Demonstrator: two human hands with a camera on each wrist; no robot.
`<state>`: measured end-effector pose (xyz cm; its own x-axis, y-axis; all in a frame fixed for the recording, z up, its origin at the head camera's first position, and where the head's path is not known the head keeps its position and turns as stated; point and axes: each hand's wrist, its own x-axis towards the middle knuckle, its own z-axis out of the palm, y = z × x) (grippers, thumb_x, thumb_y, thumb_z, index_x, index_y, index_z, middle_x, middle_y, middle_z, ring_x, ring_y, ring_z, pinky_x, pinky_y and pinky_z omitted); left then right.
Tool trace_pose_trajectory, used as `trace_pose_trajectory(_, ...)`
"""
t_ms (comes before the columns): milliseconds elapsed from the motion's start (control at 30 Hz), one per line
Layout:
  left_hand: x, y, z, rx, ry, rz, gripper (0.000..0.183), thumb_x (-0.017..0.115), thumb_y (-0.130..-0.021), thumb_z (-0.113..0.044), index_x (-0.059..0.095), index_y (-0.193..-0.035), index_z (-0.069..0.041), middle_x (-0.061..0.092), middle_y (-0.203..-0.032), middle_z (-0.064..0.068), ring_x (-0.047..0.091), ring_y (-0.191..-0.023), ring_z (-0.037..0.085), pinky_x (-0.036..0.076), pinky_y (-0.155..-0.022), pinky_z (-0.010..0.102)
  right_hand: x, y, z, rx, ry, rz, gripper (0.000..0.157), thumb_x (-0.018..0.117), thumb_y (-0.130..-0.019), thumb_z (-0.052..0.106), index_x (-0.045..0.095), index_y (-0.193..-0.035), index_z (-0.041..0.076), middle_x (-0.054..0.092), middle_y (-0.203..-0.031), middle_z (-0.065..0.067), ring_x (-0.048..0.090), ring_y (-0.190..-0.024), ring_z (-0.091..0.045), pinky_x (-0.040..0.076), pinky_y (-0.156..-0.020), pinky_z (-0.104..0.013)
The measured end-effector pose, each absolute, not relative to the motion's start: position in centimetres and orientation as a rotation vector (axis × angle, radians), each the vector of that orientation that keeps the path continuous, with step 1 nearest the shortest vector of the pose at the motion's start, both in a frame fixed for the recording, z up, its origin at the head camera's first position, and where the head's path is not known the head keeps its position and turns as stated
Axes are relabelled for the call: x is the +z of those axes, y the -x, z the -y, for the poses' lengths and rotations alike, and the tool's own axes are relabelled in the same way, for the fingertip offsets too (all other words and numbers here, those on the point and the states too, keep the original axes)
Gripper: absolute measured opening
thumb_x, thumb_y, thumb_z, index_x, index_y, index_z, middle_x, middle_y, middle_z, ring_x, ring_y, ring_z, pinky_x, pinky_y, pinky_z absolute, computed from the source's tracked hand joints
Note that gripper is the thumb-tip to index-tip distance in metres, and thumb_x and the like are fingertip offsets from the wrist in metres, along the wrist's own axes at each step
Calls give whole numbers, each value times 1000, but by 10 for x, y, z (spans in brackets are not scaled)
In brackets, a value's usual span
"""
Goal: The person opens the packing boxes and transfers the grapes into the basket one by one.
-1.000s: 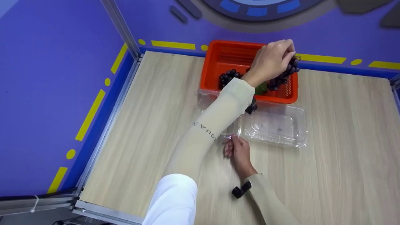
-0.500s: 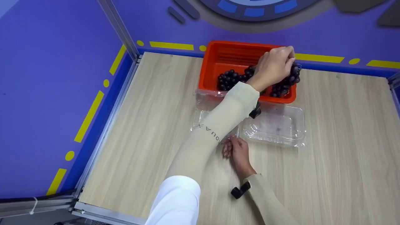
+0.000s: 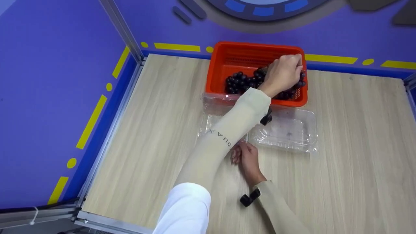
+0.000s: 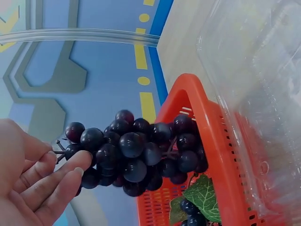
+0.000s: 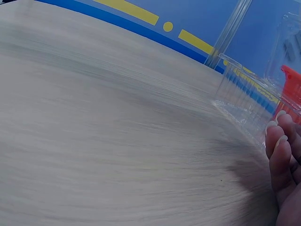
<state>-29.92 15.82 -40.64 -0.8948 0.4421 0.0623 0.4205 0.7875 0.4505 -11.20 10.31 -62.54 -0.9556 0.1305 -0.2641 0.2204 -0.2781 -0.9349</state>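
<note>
At the right part of the orange basket [image 3: 211, 73], my left hand [image 3: 283, 72] pinches a bunch of dark grapes [image 4: 134, 153] by its stem, thumb against fingers. The bunch stretches from the fingertips down into the basket in the left wrist view. More dark grapes [image 3: 236, 83] lie inside, and a green leaf [image 4: 203, 195] shows below the held bunch. In front of the basket a clear plastic clamshell container [image 3: 286, 130] lies opened out, partly hidden by my left forearm. My right hand [image 3: 251, 159] pinches its near edge by the middle; the other fingers [image 5: 281, 162] are loosely bent.
The basket stands against the blue back wall [image 3: 182, 29] of the booth, on a wooden table [image 3: 357, 146]. A metal frame rail [image 3: 107, 152] runs along the left side. My left arm crosses above the container and right hand.
My left hand has come down toward the basket, lowering the grape bunch from above its right rim into it. My right hand and the clamshell have stayed in place.
</note>
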Motion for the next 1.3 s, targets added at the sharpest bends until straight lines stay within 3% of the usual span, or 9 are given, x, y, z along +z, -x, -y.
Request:
trace_pose_trajectory(267, -413, 298, -167, 693, -650, -2909, 10, 53, -98, -32, 58, -97, -24, 62, -91, -9, 58, -80, 4, 48, -69, 13, -627, 112, -102, -2427, -465, -1854, 41, 40, -102, 18, 53, -69, -3, 58, -53, -8, 51, -39, -17, 42, -37, -28)
trace_pose_trajectory(567, -419, 296, -176, 546, -579, -2919, 10, 43, -101, -31, 49, -107, -27, 56, -85, -9, 57, -72, 7, 47, -63, 18, -626, 112, -103, -2422, -511, -1825, 40, 38, -102, 13, 50, -66, 0, 58, -52, -6, 52, -39, -15, 45, -38, -29)
trace_pose_trajectory(800, -422, 298, -178, 532, -538, -2902, 13, 48, -99, -30, 44, -111, -25, 59, -86, -9, 60, -72, 8, 49, -64, 19, -626, 112, -103, -2402, -510, -1861, 41, 38, -102, 16, 50, -66, 0, 58, -51, -5, 52, -40, -15, 45, -39, -29)
trace_pose_trajectory(1033, -423, 296, -177, 576, -595, -2856, 29, 48, -99, -24, 32, -122, -25, 56, -87, -7, 59, -73, 9, 49, -63, 19, -625, 112, -103, -2408, -498, -1848, 42, 38, -103, 15, 49, -66, -1, 57, -53, -7, 52, -40, -16, 45, -38, -29)
trace_pose_trajectory(1300, -422, 296, -178, 497, -599, -2854, 24, 40, -99, -27, 34, -123, -25, 56, -88, -8, 62, -76, 9, 51, -64, 23, -625, 112, -103, -2472, -471, -1767, 41, 36, -103, 13, 49, -69, -5, 58, -52, -8, 52, -39, -17, 44, -38, -29)
